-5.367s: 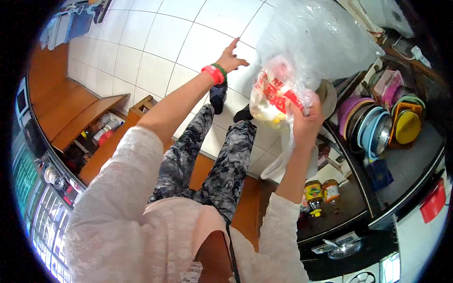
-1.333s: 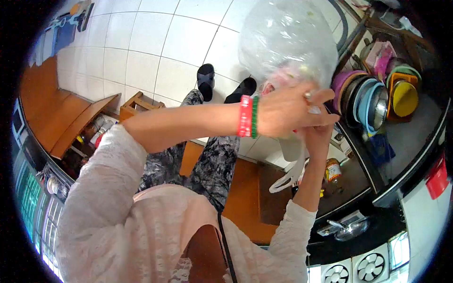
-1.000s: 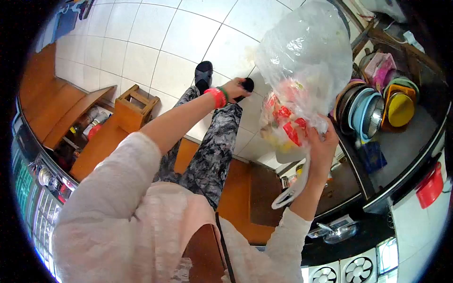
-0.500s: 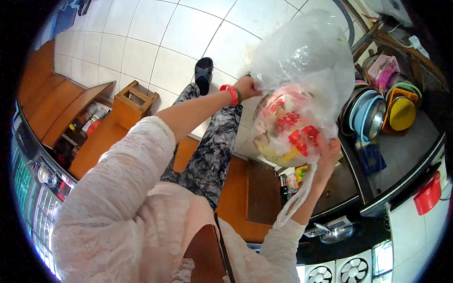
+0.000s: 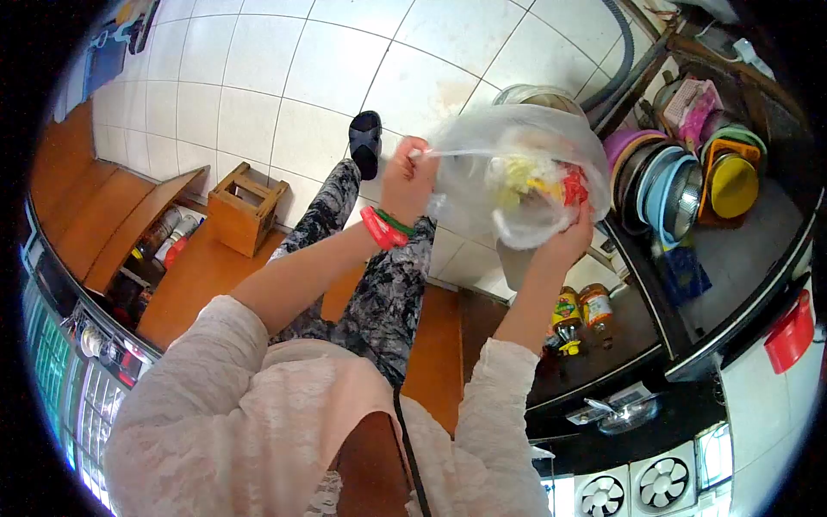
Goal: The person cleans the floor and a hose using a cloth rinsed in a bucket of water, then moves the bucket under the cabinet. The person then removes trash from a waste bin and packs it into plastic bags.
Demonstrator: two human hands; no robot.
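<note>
A translucent plastic bag (image 5: 457, 185) is stretched between my two hands, its mouth held wide. My left hand (image 5: 407, 179), with red and green bands at the wrist, pinches the bag's left edge. At the right side, my right hand (image 5: 568, 231) has its fingers closed on the plastic beside a bundle with red and yellow contents (image 5: 538, 181). The bundle is blurred and seen partly through the film; I cannot make out its items. Behind and below the bag shows a pale bin (image 5: 525, 93), mostly hidden.
Stacked basins (image 5: 668, 194) and a yellow bowl (image 5: 734, 207) stand on the right-hand shelf. Two bottles (image 5: 594, 306) are below my right forearm. A wooden stool (image 5: 245, 207) is at left by an open cabinet door (image 5: 142, 228). A grey hose (image 5: 624, 52) curves behind.
The full bag has dropped lower and now sits within the spread plastic over the bin. My left hand has shifted left, pulling the edge out. The bottles and bin have come into view.
</note>
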